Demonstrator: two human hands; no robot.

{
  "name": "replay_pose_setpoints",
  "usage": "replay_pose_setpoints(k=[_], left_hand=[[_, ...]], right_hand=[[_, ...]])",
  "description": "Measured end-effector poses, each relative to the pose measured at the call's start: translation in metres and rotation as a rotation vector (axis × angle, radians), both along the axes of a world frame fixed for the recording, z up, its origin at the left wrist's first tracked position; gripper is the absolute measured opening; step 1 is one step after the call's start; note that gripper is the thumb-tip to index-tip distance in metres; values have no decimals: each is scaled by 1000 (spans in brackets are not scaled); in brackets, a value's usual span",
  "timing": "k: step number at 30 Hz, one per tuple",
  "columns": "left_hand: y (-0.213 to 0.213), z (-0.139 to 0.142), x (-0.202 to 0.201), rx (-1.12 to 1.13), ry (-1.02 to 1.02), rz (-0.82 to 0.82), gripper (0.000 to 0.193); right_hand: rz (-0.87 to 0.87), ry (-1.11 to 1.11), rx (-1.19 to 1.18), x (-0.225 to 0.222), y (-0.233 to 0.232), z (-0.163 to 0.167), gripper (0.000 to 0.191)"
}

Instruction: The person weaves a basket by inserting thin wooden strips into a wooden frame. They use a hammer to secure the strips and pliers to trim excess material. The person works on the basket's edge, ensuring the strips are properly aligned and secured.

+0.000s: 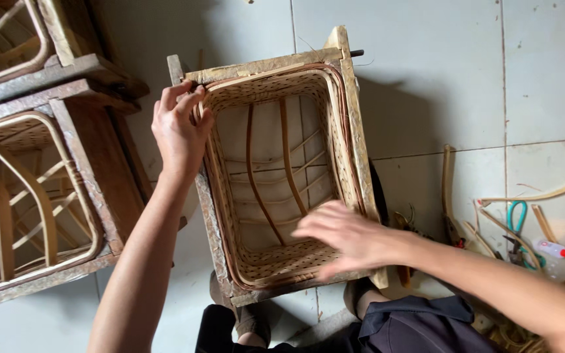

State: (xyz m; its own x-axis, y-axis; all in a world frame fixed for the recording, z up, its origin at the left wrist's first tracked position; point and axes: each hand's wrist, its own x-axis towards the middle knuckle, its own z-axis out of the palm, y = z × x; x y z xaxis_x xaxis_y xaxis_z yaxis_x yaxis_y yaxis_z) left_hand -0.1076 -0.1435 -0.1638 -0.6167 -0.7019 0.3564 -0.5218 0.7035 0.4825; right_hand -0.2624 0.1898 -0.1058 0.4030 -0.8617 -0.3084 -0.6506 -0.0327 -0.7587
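A woven rattan basket (282, 252) sits inside a rough wooden mould frame (358, 131) on the tiled floor, seen from above. My left hand (179, 129) grips the basket's far left rim at the frame's corner, fingers curled over the edge. My right hand (344, 236) is blurred with fingers spread, hovering over the near right rim of the basket; it holds nothing that I can see. Curved cane ribs (286, 157) cross the basket's open bottom.
Two more wooden frames with cane basket skeletons (31, 196) stand at the left. On the floor at the right lie teal-handled scissors (516, 216), pliers (452, 229), a small glue bottle with red tip (554, 249) and loose cane strips (544, 194). My knees are below the frame.
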Motion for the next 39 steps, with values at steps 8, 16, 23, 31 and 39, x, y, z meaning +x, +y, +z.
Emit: replay_pose_setpoints(k=[8, 16, 23, 31, 39], left_hand=[[4, 3, 2, 0, 19, 3, 37], [5, 8, 0, 28, 25, 14, 34], [10, 21, -6, 40, 44, 29, 34], [11, 32, -7, 0, 35, 14, 34], [0, 45, -17, -87, -176, -60, 58]], right_hand=[[44, 363, -342, -22, 109, -12, 65], [36, 310, -424, -27, 70, 5, 64], [-1065, 157, -262, -118, -130, -12, 116], [-1108, 130, -336, -134, -154, -25, 84], [-1078, 163, -367, -137, -153, -31, 83]])
